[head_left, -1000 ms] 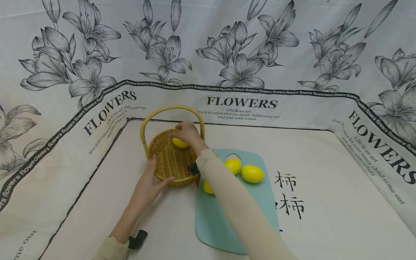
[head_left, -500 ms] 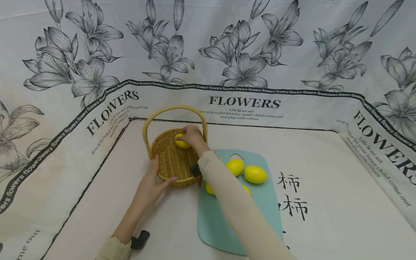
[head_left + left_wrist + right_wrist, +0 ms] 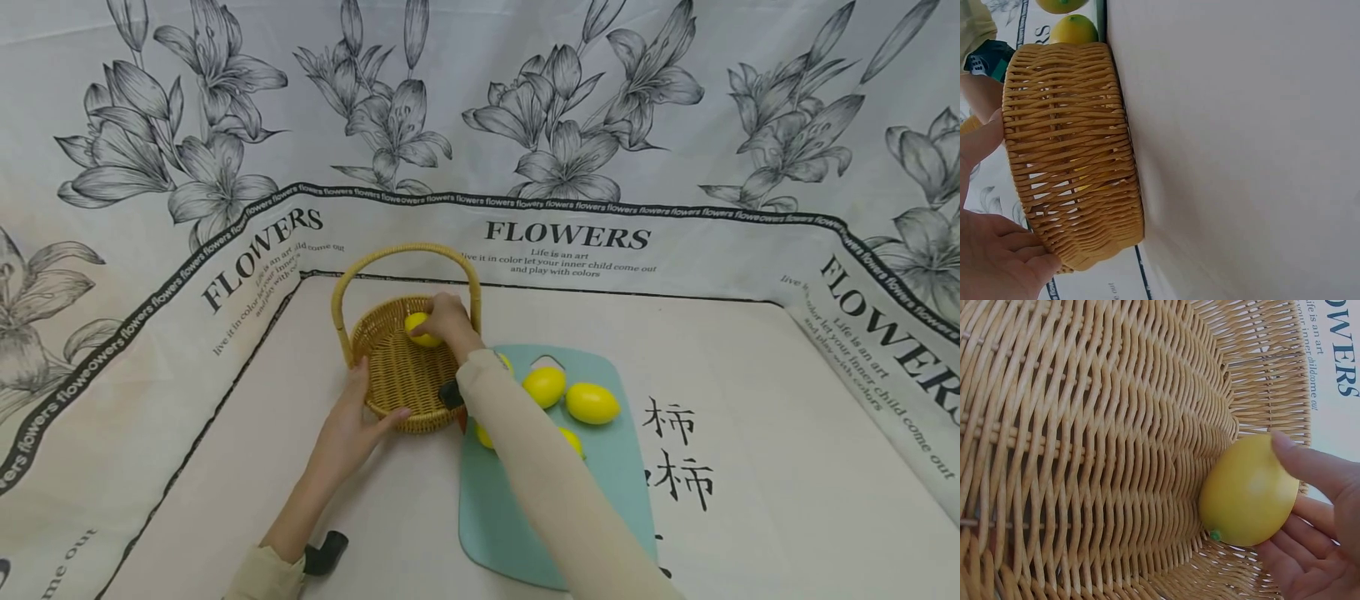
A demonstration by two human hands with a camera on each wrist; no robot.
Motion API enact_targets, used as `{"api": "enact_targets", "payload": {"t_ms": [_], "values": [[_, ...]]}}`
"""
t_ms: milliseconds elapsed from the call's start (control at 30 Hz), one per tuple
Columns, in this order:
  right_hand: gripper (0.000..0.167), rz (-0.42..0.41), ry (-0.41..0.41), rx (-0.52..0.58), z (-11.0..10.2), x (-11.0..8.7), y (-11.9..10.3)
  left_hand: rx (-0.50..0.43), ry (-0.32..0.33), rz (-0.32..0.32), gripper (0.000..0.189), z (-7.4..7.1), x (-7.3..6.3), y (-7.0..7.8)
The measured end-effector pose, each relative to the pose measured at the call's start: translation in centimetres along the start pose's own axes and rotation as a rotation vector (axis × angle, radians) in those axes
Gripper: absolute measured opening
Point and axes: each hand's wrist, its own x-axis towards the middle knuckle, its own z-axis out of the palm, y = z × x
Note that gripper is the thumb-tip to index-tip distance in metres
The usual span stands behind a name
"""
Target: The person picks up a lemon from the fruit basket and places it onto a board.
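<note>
A yellow lemon (image 3: 1249, 490) with a green tip is between the thumb and fingers of my right hand (image 3: 448, 318). It sits low inside the round wicker basket (image 3: 397, 375), by the far right wall. My left hand (image 3: 347, 433) holds the basket's near left side from outside. In the left wrist view, the thumb is at the rim and the fingers (image 3: 1019, 247) lie against the woven wall. Several more lemons, one of them a whole lemon (image 3: 592, 403), lie on a pale blue-green cutting board (image 3: 555, 533) to the right. My right sleeve covers some of them.
The basket's tall arched handle (image 3: 405, 248) rises over the right hand. Behind the table stands a white cloth wall (image 3: 675, 242) printed with flowers. Black written characters (image 3: 678, 454) mark the white table surface right of the board. A small orange-brown thing (image 3: 462, 422) shows beside the basket.
My right hand has lowered slightly in the basket with the lemon. The left hand keeps its place on the basket. The whole scene has shifted a little rightward in the view.
</note>
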Motion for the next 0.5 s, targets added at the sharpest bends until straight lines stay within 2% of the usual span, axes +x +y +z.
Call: {"api": "enact_targets", "payload": {"t_ms": [200, 500], "values": [[0.05, -0.006, -0.043, -0.028, 0.02, -0.17, 0.22, 0.0, 0.002, 0.0, 0.106, -0.02, -0.02, 0.01], [0.054, -0.016, -0.052, -0.056, 0.07, 0.01, 0.46, -0.009, 0.005, 0.0, 0.106, -0.01, -0.09, 0.04]]}}
